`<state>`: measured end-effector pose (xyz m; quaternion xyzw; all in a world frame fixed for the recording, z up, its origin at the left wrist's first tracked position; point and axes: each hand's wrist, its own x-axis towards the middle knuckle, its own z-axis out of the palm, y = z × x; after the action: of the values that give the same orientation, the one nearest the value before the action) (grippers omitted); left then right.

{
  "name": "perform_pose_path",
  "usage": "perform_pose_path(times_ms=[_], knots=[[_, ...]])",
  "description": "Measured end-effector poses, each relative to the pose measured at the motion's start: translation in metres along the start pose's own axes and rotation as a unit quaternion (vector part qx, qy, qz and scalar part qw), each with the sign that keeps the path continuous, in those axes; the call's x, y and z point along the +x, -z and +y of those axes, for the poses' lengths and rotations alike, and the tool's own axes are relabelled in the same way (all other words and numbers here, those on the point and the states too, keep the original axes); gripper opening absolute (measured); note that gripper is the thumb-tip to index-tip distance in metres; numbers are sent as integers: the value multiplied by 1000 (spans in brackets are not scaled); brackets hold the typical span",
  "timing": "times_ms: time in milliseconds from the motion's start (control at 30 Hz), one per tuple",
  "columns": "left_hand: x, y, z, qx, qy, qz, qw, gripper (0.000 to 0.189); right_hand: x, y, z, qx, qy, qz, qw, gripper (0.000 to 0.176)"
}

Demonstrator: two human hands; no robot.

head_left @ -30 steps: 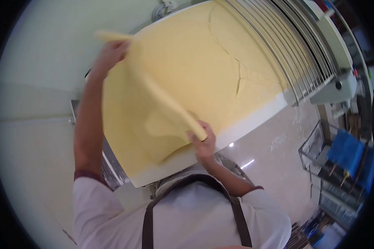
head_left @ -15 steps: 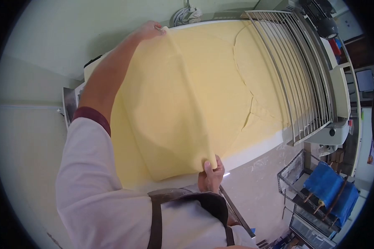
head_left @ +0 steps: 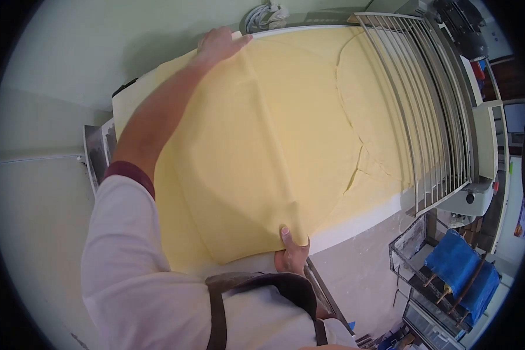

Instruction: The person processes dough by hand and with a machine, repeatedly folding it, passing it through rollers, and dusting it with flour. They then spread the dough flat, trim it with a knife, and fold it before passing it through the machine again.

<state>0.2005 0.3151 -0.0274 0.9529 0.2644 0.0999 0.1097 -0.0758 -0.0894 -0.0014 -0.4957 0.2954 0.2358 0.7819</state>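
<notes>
A wide, pale yellow sheet of dough [head_left: 309, 111] covers the long white work surface. Part of it, a dough flap [head_left: 227, 146], lies doubled over the left side, its thick edge running from the far side down to the near side. At the far end of that edge is my left hand [head_left: 219, 45], fingers bent over the dough in a grip. My right hand [head_left: 293, 255] holds the near corner close to my apron, with the thumb on top and the fingers hidden beneath. A crack-like seam [head_left: 350, 125] curves across the sheet to the right.
A metal bar guard [head_left: 417, 111] stands over the right end of the surface, beside a motor [head_left: 464, 29]. Lower right is a rack [head_left: 414, 251] with blue cloths [head_left: 458, 265] and wooden rods. A wall [head_left: 52, 76] with a coiled cable [head_left: 259, 18] borders the far side.
The flap's edge has come down flatter onto the sheet. My left hand has turned more over the dough, and my right hand has shifted slightly lower. The view has moved a little.
</notes>
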Motion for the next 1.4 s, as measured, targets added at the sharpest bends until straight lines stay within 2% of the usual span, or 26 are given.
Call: perform_pose_path(times_ms=[33, 100, 133, 167, 267, 300, 400, 500, 600, 667, 733, 800, 900, 933, 1000, 1033, 1100, 1133, 1200, 1233, 1267, 1300, 1333, 1400], knots=[[-6, 13, 8, -52, -10, 11, 999, 56, -2, 1, -13, -14, -16, -2, 1000, 36], [-14, 43, 22, -158, -36, 30, 986, 60, -14, -5, -44, -58, 38, -86, 994, 33], [-12, 55, 24, -198, -44, 56, 978, 50, -26, -4, -58, -81, 60, -119, 988, 31], [-7, 68, 26, -239, -51, 82, 966, 44, -28, -9, -72, -62, 115, -191, 973, 30], [6, 108, 68, -421, -33, 127, 898, 45, -32, 3, -112, -73, 151, -283, 944, 33], [9, 119, 86, -486, -17, 134, 863, 46, -32, 6, -125, -94, 177, -270, 942, 37], [30, 135, 144, -443, -30, 211, 871, 42, -31, 3, -173, -133, 229, -162, 950, 26], [56, 134, 195, -398, -35, 172, 901, 45, -2, 25, -215, -157, 282, -163, 932, 26], [84, 110, 250, -452, -63, 165, 874, 47, 31, 47, -262, -177, 303, -172, 921, 27], [108, 88, 281, -447, -67, 166, 877, 43, 57, 64, -291, -187, 306, -188, 914, 31], [126, 57, 309, -469, -49, 139, 871, 42, 85, 88, -316, -196, 301, -217, 908, 37], [144, 25, 333, -515, -16, 93, 852, 45, 109, 104, -336, -186, 262, -197, 926, 37], [171, -32, 352, -534, -27, 28, 845, 45, 146, 135, -350, -191, 229, -168, 940, 38], [178, -49, 355, -506, -9, 8, 862, 40, 156, 145, -353, -201, 218, -161, 941, 38], [179, -72, 358, -448, 32, -33, 893, 37, 168, 159, -365, -307, 144, -77, 938, 38], [178, -83, 356, -395, 11, 32, 918, 35, 171, 165, -372, -363, 103, -38, 925, 38], [164, -90, 369, -277, -34, 151, 948, 32, 171, 174, -390, -331, 174, -18, 927, 45], [153, -97, 367, -306, -27, 173, 936, 35, 174, 209, -407, -576, 325, 15, 750, 51], [132, -100, 361, -360, -19, 225, 905, 46, 180, 249, -459, -630, 532, 241, 512, 56], [110, -98, 352, -283, -78, 213, 932, 48, 177, 262, -501, -664, 560, 280, 410, 65], [71, -99, 337, -204, -137, 196, 949, 52, 172, 273, -533, -683, 544, 326, 363, 70], [27, -103, 316, -143, -167, 110, 969, 57, 167, 281, -552, -698, 525, 372, 314, 76], [-19, -88, 308, -102, -130, 22, 986, 66, 167, 287, -559, -711, 506, 350, 341, 78], [-111, -75, 292, 48, -101, -59, 992, 70, 163, 295, -565, -735, 466, 301, 391, 82]])
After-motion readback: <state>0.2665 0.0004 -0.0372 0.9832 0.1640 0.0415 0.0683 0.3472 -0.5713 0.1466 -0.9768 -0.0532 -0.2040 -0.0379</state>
